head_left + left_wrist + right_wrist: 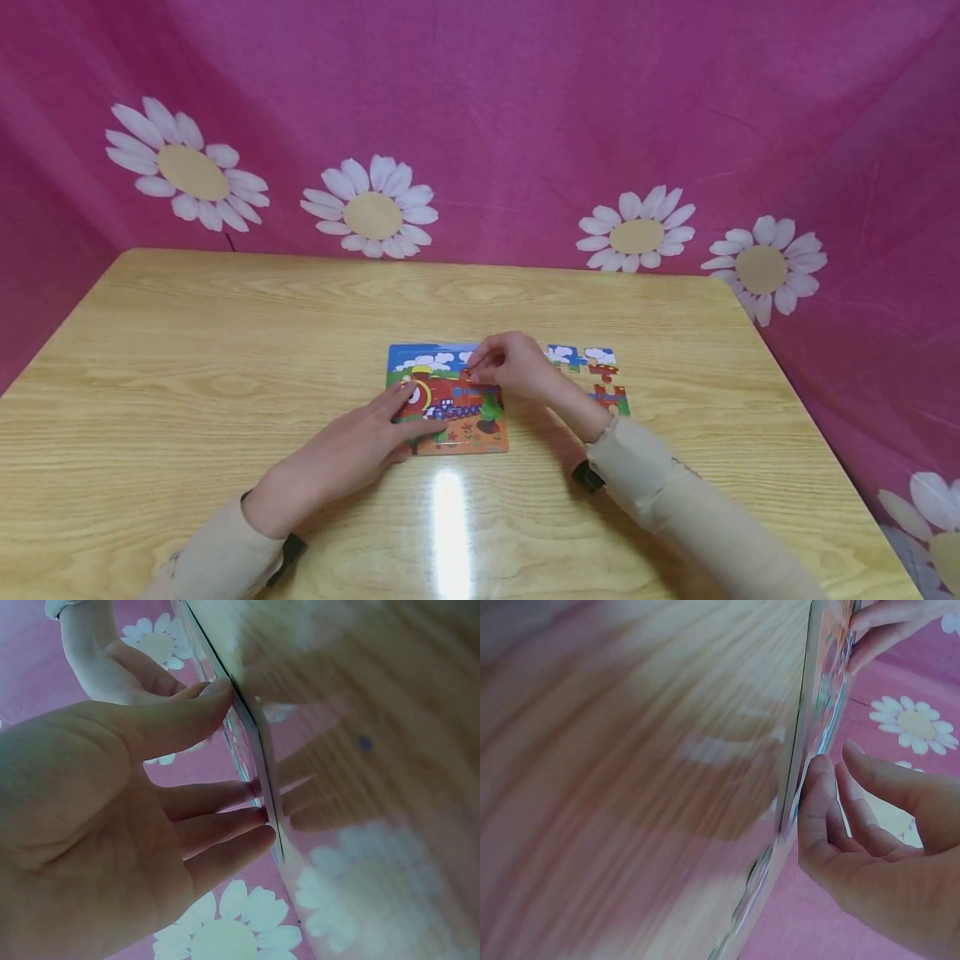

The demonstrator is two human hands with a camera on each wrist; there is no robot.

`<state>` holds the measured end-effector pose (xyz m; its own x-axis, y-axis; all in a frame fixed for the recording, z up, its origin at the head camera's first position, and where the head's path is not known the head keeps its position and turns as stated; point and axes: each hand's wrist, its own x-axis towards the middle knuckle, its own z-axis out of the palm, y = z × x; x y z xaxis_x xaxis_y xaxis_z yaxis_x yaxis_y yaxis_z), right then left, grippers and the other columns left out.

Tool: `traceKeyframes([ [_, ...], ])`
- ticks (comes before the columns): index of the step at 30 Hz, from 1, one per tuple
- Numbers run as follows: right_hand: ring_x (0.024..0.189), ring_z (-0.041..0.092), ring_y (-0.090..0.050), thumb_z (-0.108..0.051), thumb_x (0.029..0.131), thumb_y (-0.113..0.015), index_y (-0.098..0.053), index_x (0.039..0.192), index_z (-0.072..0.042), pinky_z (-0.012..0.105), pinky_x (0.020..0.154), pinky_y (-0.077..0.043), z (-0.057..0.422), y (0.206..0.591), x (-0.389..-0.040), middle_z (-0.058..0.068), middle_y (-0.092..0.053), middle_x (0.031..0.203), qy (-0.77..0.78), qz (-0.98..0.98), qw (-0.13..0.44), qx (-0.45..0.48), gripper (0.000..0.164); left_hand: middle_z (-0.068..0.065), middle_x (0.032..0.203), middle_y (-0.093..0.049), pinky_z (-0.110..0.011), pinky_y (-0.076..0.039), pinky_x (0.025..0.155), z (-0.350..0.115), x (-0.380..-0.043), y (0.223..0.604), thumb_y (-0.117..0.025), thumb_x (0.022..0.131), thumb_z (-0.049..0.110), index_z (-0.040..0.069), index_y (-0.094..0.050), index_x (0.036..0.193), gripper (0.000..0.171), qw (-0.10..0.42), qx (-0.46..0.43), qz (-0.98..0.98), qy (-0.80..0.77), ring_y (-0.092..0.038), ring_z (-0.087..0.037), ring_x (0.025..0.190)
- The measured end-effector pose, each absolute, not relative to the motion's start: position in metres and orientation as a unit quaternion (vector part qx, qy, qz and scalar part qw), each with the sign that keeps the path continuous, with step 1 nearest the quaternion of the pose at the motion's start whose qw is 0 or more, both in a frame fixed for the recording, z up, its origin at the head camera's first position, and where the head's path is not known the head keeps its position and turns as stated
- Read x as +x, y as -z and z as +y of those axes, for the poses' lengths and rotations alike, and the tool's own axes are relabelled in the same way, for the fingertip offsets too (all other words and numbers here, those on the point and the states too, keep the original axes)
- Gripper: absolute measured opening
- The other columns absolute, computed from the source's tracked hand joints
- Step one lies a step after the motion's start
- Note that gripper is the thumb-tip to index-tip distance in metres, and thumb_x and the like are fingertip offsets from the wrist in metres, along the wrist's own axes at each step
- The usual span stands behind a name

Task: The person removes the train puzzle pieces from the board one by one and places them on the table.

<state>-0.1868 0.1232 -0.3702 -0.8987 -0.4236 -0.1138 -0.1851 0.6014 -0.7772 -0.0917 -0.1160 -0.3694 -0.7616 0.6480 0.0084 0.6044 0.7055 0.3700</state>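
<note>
Sleeves (221,554) are slanting in at eight and four o'clock. The left hand (352,446) is resting, fingers spread, on the mid-table puzzle (459,410); at its two o'clock the right hand (517,365) is bending its fingers, any pinch unclear, and loose pieces (598,356) are lying at three.

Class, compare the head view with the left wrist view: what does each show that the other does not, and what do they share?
Only the head view lets you make out the loose pieces to the right of the train puzzle, the train's printed picture and the left sleeve.

Only the left wrist view shows the palm of the left hand, that hand's reflection and a small dark spot on the tabletop.

Both share the two hands, including the right hand, the puzzle, the tabletop and the daisy-patterned cloth.
</note>
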Motion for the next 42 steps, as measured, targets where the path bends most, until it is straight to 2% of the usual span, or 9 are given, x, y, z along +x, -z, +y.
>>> traceKeyframes([
  [5,0.075,0.012,-0.063,-0.001,0.086,-0.074,-0.072,0.093,0.0,0.026,0.071,-0.052,0.109,0.37,-0.188,0.004,-0.07,0.083,0.406,0.883,0.157,-0.172,0.008,-0.029,0.148,-0.039,-0.054,-0.047,0.095,-0.116,-0.092,0.37,-0.066,0.095,0.014,0.026,-0.06,0.137,0.044,0.06,0.342,0.921,-0.175,-0.038,-0.044,0.135],
  [11,0.072,0.012,-0.06,-0.004,0.087,-0.074,-0.072,0.093,-0.003,0.024,0.066,-0.049,0.099,0.371,-0.189,0.002,-0.069,0.081,0.382,0.894,0.168,-0.16,0.006,-0.03,0.147,-0.039,-0.055,-0.046,0.096,-0.115,-0.093,0.369,-0.066,0.095,0.013,0.025,-0.061,0.137,0.044,0.063,0.343,0.921,-0.172,-0.038,-0.045,0.136],
  [22,0.074,0.012,-0.06,-0.004,0.088,-0.073,-0.076,0.1,-0.002,0.025,0.068,-0.049,0.096,0.368,-0.191,0.003,-0.071,0.084,0.363,0.903,0.165,-0.16,0.012,-0.027,0.147,-0.041,-0.052,-0.048,0.095,-0.116,-0.093,0.371,-0.067,0.094,0.012,0.026,-0.061,0.136,0.045,0.071,0.345,0.92,-0.174,-0.037,-0.042,0.137],
  [30,0.069,0.013,-0.061,-0.008,0.084,-0.078,-0.074,0.101,-0.003,0.025,0.062,-0.052,0.093,0.368,-0.189,0.003,-0.068,0.078,0.388,0.891,0.176,-0.16,0.019,-0.029,0.147,-0.039,-0.053,-0.048,0.095,-0.117,-0.094,0.37,-0.067,0.093,0.011,0.024,-0.062,0.135,0.044,0.065,0.349,0.918,-0.174,-0.037,-0.044,0.136],
  [37,0.064,0.015,-0.064,0.001,0.082,-0.077,-0.069,0.098,-0.001,0.028,0.061,-0.057,0.088,0.368,-0.186,0.007,-0.065,0.077,0.437,0.866,0.191,-0.15,0.018,-0.03,0.145,-0.041,-0.054,-0.049,0.092,-0.119,-0.094,0.37,-0.068,0.093,0.011,0.024,-0.063,0.134,0.043,0.054,0.356,0.917,-0.174,-0.039,-0.046,0.134],
  [42,0.065,0.016,-0.065,0.002,0.084,-0.074,-0.068,0.099,-0.001,0.03,0.062,-0.057,0.092,0.365,-0.185,0.007,-0.065,0.078,0.456,0.856,0.195,-0.148,0.016,-0.031,0.144,-0.042,-0.054,-0.05,0.091,-0.119,-0.094,0.371,-0.069,0.092,0.01,0.024,-0.063,0.133,0.044,0.044,0.363,0.914,-0.175,-0.041,-0.046,0.133],
])
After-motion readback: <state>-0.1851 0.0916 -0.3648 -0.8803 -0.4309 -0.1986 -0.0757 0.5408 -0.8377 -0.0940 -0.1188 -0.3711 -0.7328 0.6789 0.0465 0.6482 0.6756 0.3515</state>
